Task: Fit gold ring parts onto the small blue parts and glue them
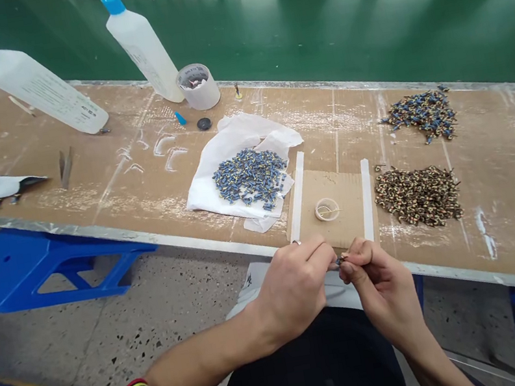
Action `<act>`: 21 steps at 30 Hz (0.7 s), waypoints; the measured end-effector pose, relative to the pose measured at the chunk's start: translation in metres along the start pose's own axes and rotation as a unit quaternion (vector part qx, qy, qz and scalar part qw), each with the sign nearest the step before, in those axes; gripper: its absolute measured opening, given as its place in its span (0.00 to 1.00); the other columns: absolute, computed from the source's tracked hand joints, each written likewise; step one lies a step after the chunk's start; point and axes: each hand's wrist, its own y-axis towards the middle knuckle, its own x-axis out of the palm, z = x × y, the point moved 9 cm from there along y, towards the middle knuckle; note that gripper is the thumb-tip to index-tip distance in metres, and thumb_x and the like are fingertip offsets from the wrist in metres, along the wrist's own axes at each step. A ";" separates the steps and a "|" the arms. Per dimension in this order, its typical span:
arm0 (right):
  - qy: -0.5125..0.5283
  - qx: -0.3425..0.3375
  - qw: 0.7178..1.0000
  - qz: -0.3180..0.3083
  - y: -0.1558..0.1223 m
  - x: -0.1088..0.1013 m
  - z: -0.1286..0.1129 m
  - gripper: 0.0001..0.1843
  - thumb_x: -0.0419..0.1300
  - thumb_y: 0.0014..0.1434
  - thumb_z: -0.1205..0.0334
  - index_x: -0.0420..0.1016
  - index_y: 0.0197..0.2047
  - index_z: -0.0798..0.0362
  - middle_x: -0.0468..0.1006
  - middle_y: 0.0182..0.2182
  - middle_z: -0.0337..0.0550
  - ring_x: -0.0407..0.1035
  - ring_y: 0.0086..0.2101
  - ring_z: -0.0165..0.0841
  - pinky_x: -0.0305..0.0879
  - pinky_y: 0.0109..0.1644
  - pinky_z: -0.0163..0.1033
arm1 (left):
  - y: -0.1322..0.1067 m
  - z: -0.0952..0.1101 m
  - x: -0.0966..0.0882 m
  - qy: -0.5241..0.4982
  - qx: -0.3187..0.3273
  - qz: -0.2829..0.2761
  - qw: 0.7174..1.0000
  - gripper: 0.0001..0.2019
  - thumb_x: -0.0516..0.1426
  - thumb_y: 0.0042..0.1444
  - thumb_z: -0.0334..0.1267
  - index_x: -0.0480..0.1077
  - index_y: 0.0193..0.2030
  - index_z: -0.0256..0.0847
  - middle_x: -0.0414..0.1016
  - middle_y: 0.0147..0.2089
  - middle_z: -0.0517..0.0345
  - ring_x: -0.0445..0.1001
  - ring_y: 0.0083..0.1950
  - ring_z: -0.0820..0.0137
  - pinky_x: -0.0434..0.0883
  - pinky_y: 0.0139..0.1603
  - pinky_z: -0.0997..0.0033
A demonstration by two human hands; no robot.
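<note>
Just in front of the table's near edge, my left hand and my right hand meet fingertip to fingertip. In the left fingertips is a small blue piece, mostly covered. The right thumb and forefinger pinch a small brown piece against it. Beyond my hands a small clear cup with a thin stick across it stands on a taped cardboard square. A pile of small blue pieces lies on white paper to the left. Small brown pieces are heaped to the right.
Farther right lies a pile of blue-and-brown pieces. Two white bottles with blue nozzles stand at the back left, near a tape roll holding scraps. Tweezers lie left. A blue stool is under the table edge.
</note>
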 end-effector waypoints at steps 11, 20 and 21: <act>0.034 0.044 0.998 -0.028 0.005 0.008 0.020 0.06 0.59 0.67 0.61 0.71 0.36 0.50 0.68 0.29 0.37 0.67 0.30 0.29 0.65 0.35 0.35 | -0.009 -0.023 0.012 -0.047 -0.052 -0.076 0.995 0.08 0.54 0.66 0.30 0.72 0.35 0.38 0.74 0.33 0.58 0.72 0.32 0.70 0.66 0.34 0.72; 0.029 0.052 0.997 0.044 0.010 -0.010 0.021 0.05 0.65 0.62 0.58 0.77 0.38 0.51 0.76 0.35 0.42 0.71 0.32 0.32 0.72 0.37 0.37 | -0.001 -0.034 0.017 -0.118 -0.082 -0.133 0.981 0.10 0.52 0.69 0.35 0.73 0.41 0.38 0.77 0.39 0.55 0.76 0.38 0.67 0.69 0.40 0.71; 0.031 0.049 0.997 0.042 0.011 -0.010 0.021 0.06 0.65 0.62 0.58 0.77 0.37 0.51 0.76 0.34 0.42 0.71 0.32 0.32 0.72 0.36 0.37 | 0.000 -0.034 0.018 -0.122 -0.075 -0.128 0.981 0.10 0.51 0.69 0.34 0.73 0.40 0.37 0.76 0.37 0.55 0.75 0.37 0.68 0.68 0.39 0.72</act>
